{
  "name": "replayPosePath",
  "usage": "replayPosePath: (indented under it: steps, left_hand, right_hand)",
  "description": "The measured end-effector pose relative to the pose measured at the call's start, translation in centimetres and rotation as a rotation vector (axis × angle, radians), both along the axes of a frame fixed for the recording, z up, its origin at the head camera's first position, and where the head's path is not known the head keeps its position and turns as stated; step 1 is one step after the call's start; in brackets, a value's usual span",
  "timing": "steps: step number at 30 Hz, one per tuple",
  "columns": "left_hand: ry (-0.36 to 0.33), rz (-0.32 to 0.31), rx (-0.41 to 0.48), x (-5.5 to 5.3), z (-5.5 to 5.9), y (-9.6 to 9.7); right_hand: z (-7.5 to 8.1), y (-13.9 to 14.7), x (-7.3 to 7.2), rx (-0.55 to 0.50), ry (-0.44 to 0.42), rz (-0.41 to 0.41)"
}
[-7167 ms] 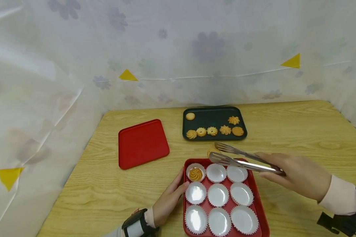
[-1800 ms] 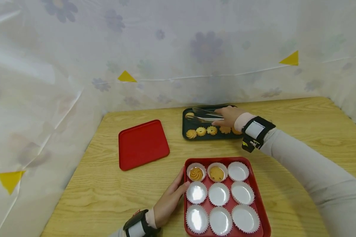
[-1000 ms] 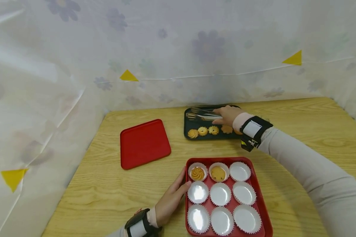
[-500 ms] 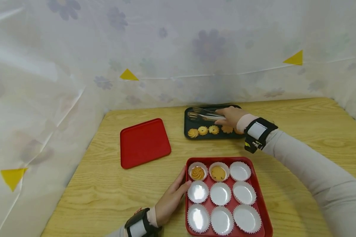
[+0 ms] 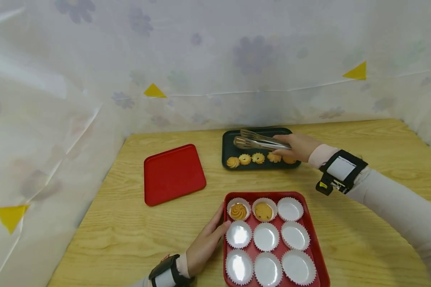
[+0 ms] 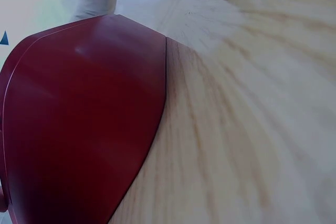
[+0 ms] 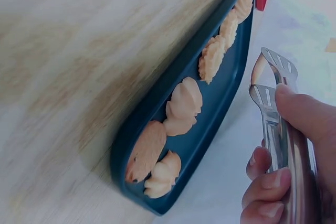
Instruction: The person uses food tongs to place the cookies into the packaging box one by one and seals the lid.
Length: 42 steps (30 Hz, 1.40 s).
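In the head view my right hand [image 5: 299, 147] holds metal tongs [image 5: 267, 145] over the dark green tray [image 5: 230, 150]. A round tan cookie [image 7: 258, 70] sits between the tongs' slotted tips in the right wrist view, thumb on one arm and fingers curled round the other. Several cookies [image 5: 258, 158] line the tray's front edge. My left hand [image 5: 202, 245] lies along the left side of a red tray [image 5: 321, 259] of white paper cups, fingers straight, thumb at the rim. A swirl cookie [image 5: 238, 211] and a round speckled cookie [image 5: 263, 211] occupy two back-row cups.
A second red tray [image 5: 174, 175], bare, lies on the wooden table [image 5: 129, 223] at the left. Behind the table hangs a pale flowered sheet [image 5: 215, 59] with yellow triangles [image 5: 155, 91] on it.
A speckled cookie went into the back middle cup after the earliest frame. The tongs then reached the green tray's back left, gripped the round cookie there and now draw rightward. The left hand stays.
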<state>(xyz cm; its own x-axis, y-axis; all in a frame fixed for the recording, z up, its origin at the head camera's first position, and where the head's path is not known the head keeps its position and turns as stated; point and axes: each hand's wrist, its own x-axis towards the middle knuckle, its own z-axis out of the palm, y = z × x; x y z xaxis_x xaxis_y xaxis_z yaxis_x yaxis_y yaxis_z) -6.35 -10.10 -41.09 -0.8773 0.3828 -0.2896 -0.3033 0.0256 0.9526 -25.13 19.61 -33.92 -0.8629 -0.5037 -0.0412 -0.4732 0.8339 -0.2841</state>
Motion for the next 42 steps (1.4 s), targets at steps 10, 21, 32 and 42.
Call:
replayPosePath:
  steps: [10,21,32,42]
  left_hand:
    - [-0.004,-0.005,0.000,0.1,0.1,-0.1]
    - [-0.017,-0.004,0.009,0.1,0.0,-0.1]
    - [-0.029,-0.005,0.008,0.1,0.0,-0.1]
    - [-0.022,0.003,0.000,0.1,0.0,0.0]
  right_hand:
    - [1.5,2.4,3.4,-0.026,0.028,0.024]
    - [2.9,4.8,7.6,-0.033,0.160,0.068]
    - [3.1,6.7,10.7,-0.016,0.264,0.101]
    - [2.7,8.0,13.3,0.042,0.275,0.083]
